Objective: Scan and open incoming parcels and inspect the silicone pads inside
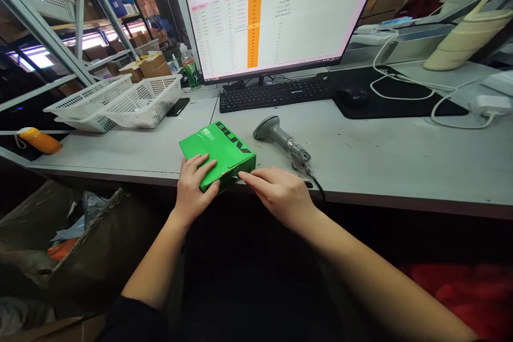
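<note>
Green box (218,150) at the near edge of the table (380,155), both my hands on it.
My left hand (195,181) lies flat on its top, fingers spread, not clenched, pinning it, I'd say, so it won't slide. My right hand (280,192) is loose, fingertips touching the near end. Scanner (280,139) lies just beside, within reach.

the scene is lit brightly and evenly from above; glare is thrown by the large glowing spreadsheet monitor (280,10), the edges are bent by wide-angle distortion, and the space under the pale grey desk (401,160) is left dark.
</note>
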Action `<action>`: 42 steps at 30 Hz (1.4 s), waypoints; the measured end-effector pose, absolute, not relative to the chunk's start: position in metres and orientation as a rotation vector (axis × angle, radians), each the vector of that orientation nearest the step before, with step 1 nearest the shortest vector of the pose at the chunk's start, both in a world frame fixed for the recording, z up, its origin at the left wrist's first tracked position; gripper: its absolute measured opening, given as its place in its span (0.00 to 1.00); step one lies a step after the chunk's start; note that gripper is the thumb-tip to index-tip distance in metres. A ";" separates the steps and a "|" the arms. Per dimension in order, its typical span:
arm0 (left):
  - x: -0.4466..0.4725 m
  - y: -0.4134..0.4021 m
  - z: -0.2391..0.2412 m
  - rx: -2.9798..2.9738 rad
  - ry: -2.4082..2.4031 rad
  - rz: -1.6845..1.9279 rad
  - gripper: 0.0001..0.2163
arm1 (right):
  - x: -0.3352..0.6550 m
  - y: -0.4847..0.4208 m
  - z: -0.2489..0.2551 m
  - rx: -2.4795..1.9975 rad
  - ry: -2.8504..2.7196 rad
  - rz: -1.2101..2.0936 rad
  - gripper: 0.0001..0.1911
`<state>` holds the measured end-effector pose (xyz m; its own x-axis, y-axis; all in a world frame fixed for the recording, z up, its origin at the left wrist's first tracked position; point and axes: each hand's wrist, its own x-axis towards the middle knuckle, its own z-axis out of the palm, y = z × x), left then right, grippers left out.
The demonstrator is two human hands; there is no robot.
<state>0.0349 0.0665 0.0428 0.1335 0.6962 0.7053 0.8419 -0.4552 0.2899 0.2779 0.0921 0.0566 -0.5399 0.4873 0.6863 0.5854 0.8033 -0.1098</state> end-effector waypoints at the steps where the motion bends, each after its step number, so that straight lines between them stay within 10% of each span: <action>1: 0.035 0.067 0.043 -2.222 -1.522 -1.218 0.16 | 0.277 0.091 0.055 -0.786 -2.248 -0.224 0.15; 31: 0.037 0.075 0.046 -2.145 -1.435 -1.481 0.18 | 0.274 0.110 0.056 -0.928 -2.093 -0.641 0.14; 42: 0.049 0.072 0.045 -2.096 -1.259 -1.344 0.02 | 0.258 0.094 0.048 -0.641 -2.054 -0.428 0.09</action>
<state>0.0494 0.0716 0.0450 0.1552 0.4917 0.8568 0.8231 -0.5440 0.1631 0.2578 0.0942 0.0478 -0.4486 0.2750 0.8504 0.5915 0.8046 0.0518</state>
